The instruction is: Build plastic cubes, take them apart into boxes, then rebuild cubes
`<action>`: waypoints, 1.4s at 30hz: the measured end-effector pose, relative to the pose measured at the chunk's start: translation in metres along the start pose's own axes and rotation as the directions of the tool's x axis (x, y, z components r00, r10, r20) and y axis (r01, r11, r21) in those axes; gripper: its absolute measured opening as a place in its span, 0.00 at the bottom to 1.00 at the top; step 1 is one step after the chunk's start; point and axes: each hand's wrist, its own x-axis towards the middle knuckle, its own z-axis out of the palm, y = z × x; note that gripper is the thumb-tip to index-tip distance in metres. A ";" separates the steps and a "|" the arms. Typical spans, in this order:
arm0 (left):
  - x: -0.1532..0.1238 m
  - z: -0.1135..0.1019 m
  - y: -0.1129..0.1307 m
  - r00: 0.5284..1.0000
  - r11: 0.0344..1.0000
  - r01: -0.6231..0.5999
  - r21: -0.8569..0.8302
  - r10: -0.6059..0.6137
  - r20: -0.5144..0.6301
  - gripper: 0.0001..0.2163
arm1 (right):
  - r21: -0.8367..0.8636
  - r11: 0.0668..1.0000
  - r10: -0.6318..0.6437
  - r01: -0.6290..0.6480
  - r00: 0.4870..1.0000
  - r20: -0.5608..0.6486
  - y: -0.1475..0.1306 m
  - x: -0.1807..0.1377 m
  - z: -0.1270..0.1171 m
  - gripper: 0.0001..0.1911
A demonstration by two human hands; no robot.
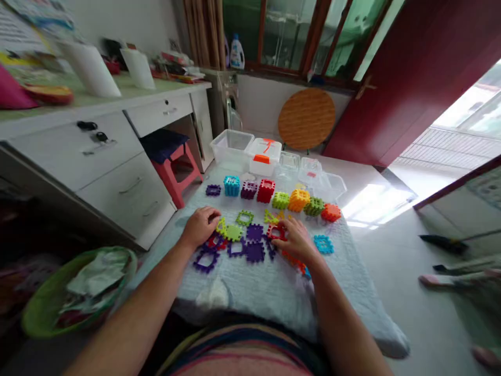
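Observation:
My left hand [201, 225], fingers curled, is closed at the edge of a yellow-green interlocking tile [221, 226]. My right hand [296, 239] has thumb and fingers around a red square-frame tile [275, 232]. Between the hands lie a solid light green tile [234, 233], a green frame tile [245, 218], and solid purple tiles [255, 252]. Purple frame tiles [206, 260] lie close to my left hand, one partly over a red piece. Yellow pieces [270, 216] sit just beyond my right hand, and orange pieces [291, 258] are partly hidden under it.
Colour-sorted tile stacks, including a red one [266, 191], line the cloth-covered table [235, 287]. Behind them stand clear plastic boxes [230, 146] and a white-lidded box [265, 156]. A blue tile [323, 244] lies at right. A stool [176, 167] and green basket [78, 292] stand left.

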 end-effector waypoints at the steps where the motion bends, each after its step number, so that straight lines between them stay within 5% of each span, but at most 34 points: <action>1: 0.000 0.000 0.000 1.000 1.000 0.003 0.000 -0.003 0.000 0.10 | -0.008 1.000 -0.004 0.004 1.000 -0.001 0.000 0.000 0.000 0.22; 42: 0.000 0.002 -0.003 0.999 1.000 -0.026 0.010 0.026 -0.031 0.08 | -0.028 1.000 -0.007 0.008 1.000 0.024 -0.009 -0.001 0.001 0.21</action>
